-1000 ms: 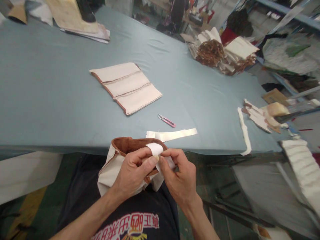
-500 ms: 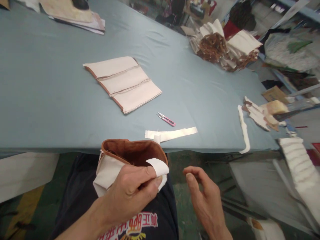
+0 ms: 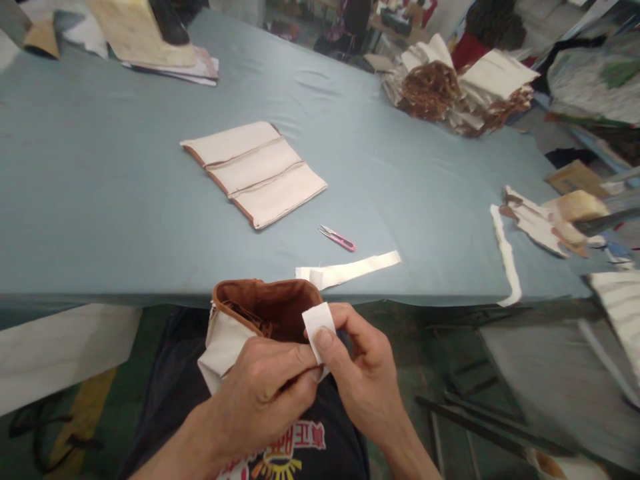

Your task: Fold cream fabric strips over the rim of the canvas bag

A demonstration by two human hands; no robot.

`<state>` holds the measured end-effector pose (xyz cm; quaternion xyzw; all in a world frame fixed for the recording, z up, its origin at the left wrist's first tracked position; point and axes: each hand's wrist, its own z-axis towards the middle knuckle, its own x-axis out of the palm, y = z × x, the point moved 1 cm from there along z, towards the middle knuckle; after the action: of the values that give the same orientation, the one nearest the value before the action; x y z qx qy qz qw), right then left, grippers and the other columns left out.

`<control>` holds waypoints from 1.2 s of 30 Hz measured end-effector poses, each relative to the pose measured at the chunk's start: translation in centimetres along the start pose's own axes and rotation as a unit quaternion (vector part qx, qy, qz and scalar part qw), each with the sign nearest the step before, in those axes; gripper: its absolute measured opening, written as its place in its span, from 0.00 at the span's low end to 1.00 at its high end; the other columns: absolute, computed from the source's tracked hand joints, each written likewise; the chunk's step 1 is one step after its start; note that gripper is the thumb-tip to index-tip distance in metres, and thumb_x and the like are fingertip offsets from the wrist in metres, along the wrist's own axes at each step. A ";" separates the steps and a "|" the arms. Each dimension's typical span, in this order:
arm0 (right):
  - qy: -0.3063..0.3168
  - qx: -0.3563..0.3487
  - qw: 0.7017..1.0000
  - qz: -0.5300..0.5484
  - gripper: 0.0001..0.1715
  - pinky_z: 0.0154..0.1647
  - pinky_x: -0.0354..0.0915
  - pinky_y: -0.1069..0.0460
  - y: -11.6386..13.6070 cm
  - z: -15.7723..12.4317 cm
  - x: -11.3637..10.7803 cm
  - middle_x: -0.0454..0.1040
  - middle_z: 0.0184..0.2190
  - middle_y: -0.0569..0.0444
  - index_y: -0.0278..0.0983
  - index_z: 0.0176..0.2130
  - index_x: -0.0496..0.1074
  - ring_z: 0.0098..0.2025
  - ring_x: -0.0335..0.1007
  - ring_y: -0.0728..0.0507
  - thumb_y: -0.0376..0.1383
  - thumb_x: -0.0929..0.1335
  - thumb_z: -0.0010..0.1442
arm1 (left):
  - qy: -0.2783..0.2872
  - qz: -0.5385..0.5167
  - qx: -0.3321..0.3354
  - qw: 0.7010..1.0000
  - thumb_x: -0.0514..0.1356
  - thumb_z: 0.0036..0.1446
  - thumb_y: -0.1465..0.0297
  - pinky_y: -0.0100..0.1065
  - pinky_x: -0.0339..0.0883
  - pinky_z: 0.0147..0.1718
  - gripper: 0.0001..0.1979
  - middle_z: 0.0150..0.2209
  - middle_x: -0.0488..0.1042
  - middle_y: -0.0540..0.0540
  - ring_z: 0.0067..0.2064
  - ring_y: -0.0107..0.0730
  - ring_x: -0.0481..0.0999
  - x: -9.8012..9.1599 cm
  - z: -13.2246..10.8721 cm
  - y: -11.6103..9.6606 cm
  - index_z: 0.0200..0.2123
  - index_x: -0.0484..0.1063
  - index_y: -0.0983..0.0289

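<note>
A cream fabric pouch with a brown lining (image 3: 295, 300) rests at the table's front edge, its mouth facing up. At its right rim, my left hand (image 3: 273, 380) is closed, pinching the lower part of a short white strip (image 3: 316, 321). My right hand (image 3: 363, 370) holds the strip's upper part, thumb on the front and fingers behind it. Where the strip meets the pouch is hidden by my fingers. Just beyond the pouch, a longer cream strip (image 3: 357, 270) lies on the table, and pink-handled thread snips (image 3: 339, 239) lie past that.
A flat cream panel with brown edging (image 3: 260, 173) lies on the blue-green table (image 3: 110, 200). Stacked cream and brown pieces (image 3: 435, 90) sit at the far right. Papers (image 3: 170, 67) lie far left. A narrow white strip (image 3: 507, 257) and scraps (image 3: 537, 227) are at the right.
My right hand has moved left from open space and now grips the white strip beside my left hand. The strip's free end now stands more upright. The view has shifted slightly.
</note>
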<state>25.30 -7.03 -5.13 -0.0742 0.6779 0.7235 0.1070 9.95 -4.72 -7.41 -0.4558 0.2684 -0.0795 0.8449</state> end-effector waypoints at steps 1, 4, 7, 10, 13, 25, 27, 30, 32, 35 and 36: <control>-0.006 0.008 1.000 0.004 0.12 0.37 0.62 0.53 -0.1 0.0 0.1 0.70 0.31 0.57 0.38 0.33 0.70 0.34 0.66 0.48 0.37 0.67 0.69 | -0.002 0.002 -0.002 1.000 0.53 0.63 0.83 0.28 0.56 0.23 0.14 0.20 0.68 0.45 0.21 0.21 0.63 0.0 0.0 0.0 0.30 0.73 0.65; -0.017 0.041 0.999 0.027 0.14 0.33 0.62 0.53 -0.3 -0.1 0.4 0.69 0.29 0.57 0.37 0.33 0.71 0.31 0.65 0.48 0.41 0.67 0.70 | -0.003 0.006 -0.007 1.000 0.53 0.62 0.83 0.27 0.56 0.23 0.14 0.20 0.68 0.46 0.21 0.21 0.65 0.0 0.1 0.0 0.28 0.72 0.65; -0.022 0.068 0.996 0.048 0.16 0.30 0.61 0.53 -0.5 0.0 0.7 0.70 0.27 0.57 0.36 0.34 0.71 0.28 0.63 0.48 0.44 0.67 0.70 | -0.001 0.010 -0.013 1.000 0.53 0.62 0.83 0.26 0.57 0.23 0.14 0.20 0.68 0.46 0.21 0.21 0.65 0.0 0.1 0.1 0.27 0.71 0.65; -0.023 0.085 0.994 0.068 0.18 0.29 0.61 0.54 -0.6 0.1 0.9 0.70 0.26 0.57 0.36 0.33 0.72 0.27 0.63 0.49 0.45 0.68 0.70 | 0.002 0.018 -0.017 1.000 0.53 0.62 0.82 0.26 0.56 0.23 0.14 0.20 0.67 0.46 0.21 0.21 0.65 0.0 0.1 0.2 0.27 0.70 0.65; -0.030 0.092 0.991 0.088 0.19 0.28 0.60 0.54 -0.8 0.1 0.9 0.70 0.25 0.57 0.36 0.32 0.71 0.26 0.62 0.49 0.46 0.68 0.70 | 0.007 0.022 -0.036 0.999 0.53 0.63 0.81 0.26 0.57 0.23 0.14 0.20 0.67 0.45 0.21 0.20 0.65 0.1 -0.1 0.3 0.26 0.69 0.64; -0.082 0.067 0.984 0.144 0.15 0.30 0.65 0.56 -1.2 -0.1 0.5 0.76 0.27 0.56 0.38 0.36 0.77 0.28 0.68 0.50 0.45 0.70 0.70 | 0.009 -0.011 -0.117 0.993 0.55 0.65 0.77 0.22 0.62 0.24 0.10 0.22 0.73 0.46 0.21 0.20 0.71 0.1 -0.1 0.2 0.35 0.76 0.65; -0.094 0.070 0.977 0.180 0.17 0.27 0.64 0.57 -1.0 0.2 0.3 0.74 0.24 0.57 0.37 0.34 0.77 0.25 0.66 0.51 0.46 0.71 0.69 | 0.016 -0.039 -0.129 0.991 0.55 0.65 0.77 0.21 0.66 0.27 0.11 0.26 0.79 0.47 0.24 0.21 0.75 0.0 -0.2 0.2 0.42 0.78 0.64; -0.087 0.103 0.964 0.230 0.18 0.21 0.59 0.59 -0.8 0.6 -0.1 0.67 0.18 0.62 0.37 0.35 0.76 0.19 0.58 0.54 0.49 0.74 0.65 | 0.008 -0.087 -0.162 0.983 0.55 0.68 0.74 0.21 0.68 0.28 0.12 0.27 0.80 0.48 0.25 0.22 0.76 -0.1 -0.3 0.3 0.42 0.80 0.62; -0.065 0.135 0.957 0.250 0.20 0.18 0.55 0.60 -0.7 0.8 -0.2 0.63 0.16 0.64 0.36 0.37 0.75 0.17 0.53 0.55 0.50 0.75 0.64 | -0.014 -0.109 -0.207 0.972 0.55 0.69 0.71 0.21 0.66 0.26 0.12 0.27 0.80 0.48 0.24 0.22 0.74 -0.2 -0.3 0.6 0.43 0.81 0.63; -0.012 0.176 0.947 0.270 0.23 0.16 0.51 0.60 -0.7 0.7 -0.2 0.61 0.15 0.67 0.37 0.43 0.72 0.16 0.49 0.55 0.52 0.76 0.62 | -0.033 -0.178 -0.282 0.942 0.58 0.68 0.66 0.22 0.60 0.22 0.11 0.25 0.74 0.47 0.23 0.21 0.67 0.0 -0.1 1.0 0.44 0.79 0.64; 0.006 0.188 0.944 0.272 0.25 0.16 0.51 0.60 -0.8 0.7 -0.2 0.61 0.15 0.68 0.37 0.46 0.71 0.16 0.49 0.55 0.52 0.76 0.62 | -0.029 -0.217 -0.299 0.929 0.59 0.68 0.64 0.21 0.57 0.21 0.11 0.23 0.70 0.46 0.22 0.20 0.63 0.2 0.0 1.0 0.42 0.79 0.64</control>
<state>25.68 -6.29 -5.81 0.1306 0.7965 0.5841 -0.0862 9.95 -4.22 -8.33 -0.7367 0.1497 -0.1637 0.6388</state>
